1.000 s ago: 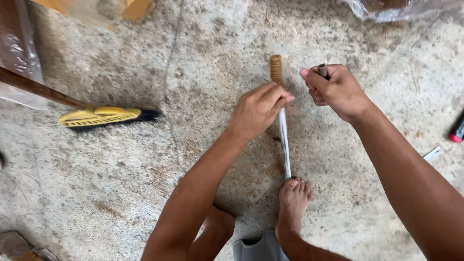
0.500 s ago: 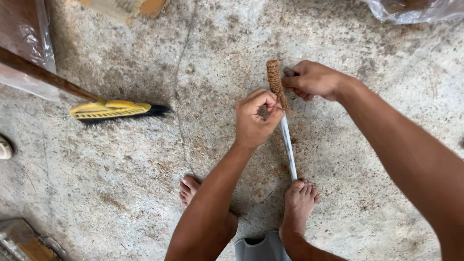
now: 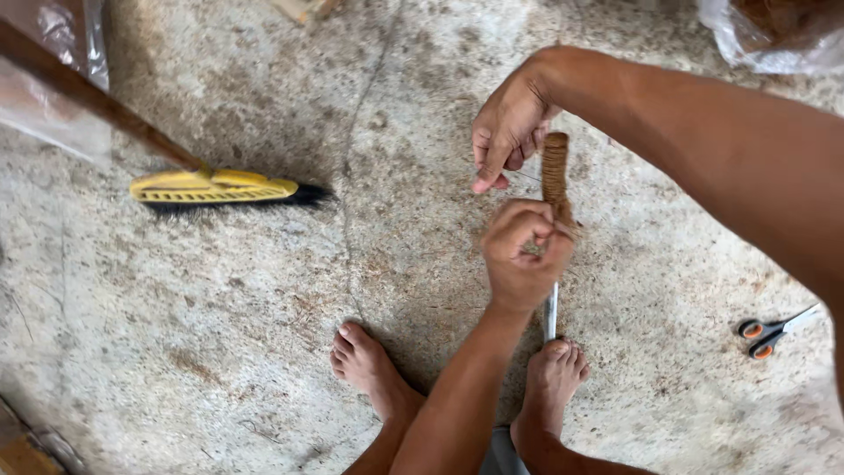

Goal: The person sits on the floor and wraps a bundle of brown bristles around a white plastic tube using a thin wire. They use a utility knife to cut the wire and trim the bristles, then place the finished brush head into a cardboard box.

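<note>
Centre right of the frame: left hand point(image 3: 520, 262) closed around a thin metal rod point(image 3: 551, 315) wrapped in coarse brown fibre point(image 3: 555, 174) — stiff core, rough soft covering, best gripped below the winding. Right hand point(image 3: 505, 132), fingers loosely curled, pinches a fine thread beside the top.

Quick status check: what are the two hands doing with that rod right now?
Left hand gripping rod below brown fibre wrap. Right hand at the wrap's top. Rod's lower end by the toes. Broom and scissors lie well aside.
</note>
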